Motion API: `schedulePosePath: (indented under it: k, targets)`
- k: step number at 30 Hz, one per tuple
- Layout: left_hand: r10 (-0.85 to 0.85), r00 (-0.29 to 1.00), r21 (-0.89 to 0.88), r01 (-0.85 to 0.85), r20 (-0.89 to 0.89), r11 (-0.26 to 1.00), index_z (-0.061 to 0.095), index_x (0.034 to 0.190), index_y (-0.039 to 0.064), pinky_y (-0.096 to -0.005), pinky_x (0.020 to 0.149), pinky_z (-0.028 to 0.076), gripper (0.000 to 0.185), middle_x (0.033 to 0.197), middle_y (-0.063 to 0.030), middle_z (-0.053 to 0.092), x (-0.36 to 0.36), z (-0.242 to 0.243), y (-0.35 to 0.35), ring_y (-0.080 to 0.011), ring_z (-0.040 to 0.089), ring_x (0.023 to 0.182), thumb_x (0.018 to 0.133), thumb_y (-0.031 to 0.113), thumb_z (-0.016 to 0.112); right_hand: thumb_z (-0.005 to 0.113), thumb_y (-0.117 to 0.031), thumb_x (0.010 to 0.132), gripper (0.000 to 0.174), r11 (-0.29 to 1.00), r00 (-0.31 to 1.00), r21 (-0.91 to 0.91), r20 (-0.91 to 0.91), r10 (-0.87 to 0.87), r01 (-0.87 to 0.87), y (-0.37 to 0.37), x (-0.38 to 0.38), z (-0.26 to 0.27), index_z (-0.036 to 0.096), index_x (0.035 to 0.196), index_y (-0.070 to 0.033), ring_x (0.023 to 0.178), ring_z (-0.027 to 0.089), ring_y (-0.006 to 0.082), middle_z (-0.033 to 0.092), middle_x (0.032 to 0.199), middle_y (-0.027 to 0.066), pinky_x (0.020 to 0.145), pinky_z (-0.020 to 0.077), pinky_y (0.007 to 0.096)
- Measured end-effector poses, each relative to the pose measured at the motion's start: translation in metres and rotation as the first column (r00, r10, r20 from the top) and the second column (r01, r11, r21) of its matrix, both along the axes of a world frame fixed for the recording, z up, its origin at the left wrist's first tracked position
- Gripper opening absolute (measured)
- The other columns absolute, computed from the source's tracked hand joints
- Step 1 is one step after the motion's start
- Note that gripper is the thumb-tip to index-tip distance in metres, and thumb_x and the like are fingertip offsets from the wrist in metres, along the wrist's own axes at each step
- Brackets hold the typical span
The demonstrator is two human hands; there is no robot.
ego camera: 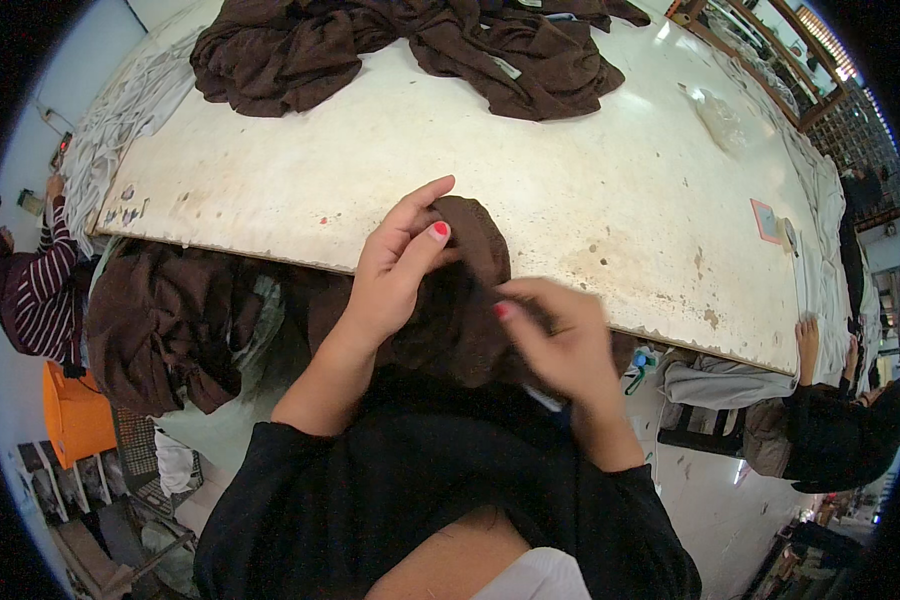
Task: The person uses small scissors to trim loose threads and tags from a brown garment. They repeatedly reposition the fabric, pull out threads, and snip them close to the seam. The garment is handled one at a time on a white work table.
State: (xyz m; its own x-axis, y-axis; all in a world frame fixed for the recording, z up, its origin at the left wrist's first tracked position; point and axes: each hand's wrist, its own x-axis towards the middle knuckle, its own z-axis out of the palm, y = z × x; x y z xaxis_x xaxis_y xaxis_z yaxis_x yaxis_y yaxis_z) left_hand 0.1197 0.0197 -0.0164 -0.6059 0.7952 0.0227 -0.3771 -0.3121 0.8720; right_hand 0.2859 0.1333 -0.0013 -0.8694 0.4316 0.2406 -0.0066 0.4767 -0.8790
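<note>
A dark brown knit garment point(450, 337) hangs over the table's near edge and down into my lap. My left hand point(394, 270) holds a fold of it between thumb and fingers, the index finger pointing up and away. To the right, my right hand point(562, 330) is blurred by motion, its thumb and bent index finger pinching the same cloth. Part of the fabric is hidden behind both hands. Beneath the hands lies the near edge of a stained white table point(270, 187). Further brown garments point(300, 60) lie heaped at its far side, with small white labels showing.
Brown cloth point(172, 322) is bunched in a pale bag at left. White cloth strips point(142, 97) drape the table's left end. A clear plastic bag point(720, 124) and a tape roll point(786, 234) sit at right. People work at both ends; an orange stool point(79, 412) stands lower left.
</note>
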Motion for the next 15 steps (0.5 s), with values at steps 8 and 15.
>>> schedulePosePath:
  k: [8, 15]
  targets:
    - [-0.350, 0.433, -0.505, -0.322, -0.831, 0.800, 0.068, 0.088, 0.005, -0.0354, 0.065, 0.046, 0.025, 0.076, -0.0096, 0.057, -0.009, 0.007, -0.003, -0.0238, 0.059, 0.073, 0.071, 0.021, 0.077, 0.067, -0.002, 0.080, 0.016, 0.657, 0.876, -0.754, -0.307, -0.372, 0.015, 0.049, 0.031, 0.019, 0.065, 0.095, 0.003, 0.071, 0.065, 0.0187, 0.069, 0.084, 0.0120, 0.069, 0.0518, 0.0294]
    - [-0.356, 0.371, -0.365, 0.048, -0.858, 0.930, 0.060, 0.085, 0.001, -0.0332, 0.087, 0.044, 0.029, 0.108, -0.0138, 0.060, -0.041, 0.019, -0.018, -0.0222, 0.055, 0.103, 0.070, 0.016, 0.080, 0.063, -0.005, 0.083, 0.020, 0.688, 0.801, -0.725, -0.393, -0.451, 0.032, 0.082, 0.057, 0.031, 0.061, 0.101, 0.005, 0.075, 0.066, 0.0228, 0.068, 0.088, 0.0164, 0.071, 0.0535, 0.0330]
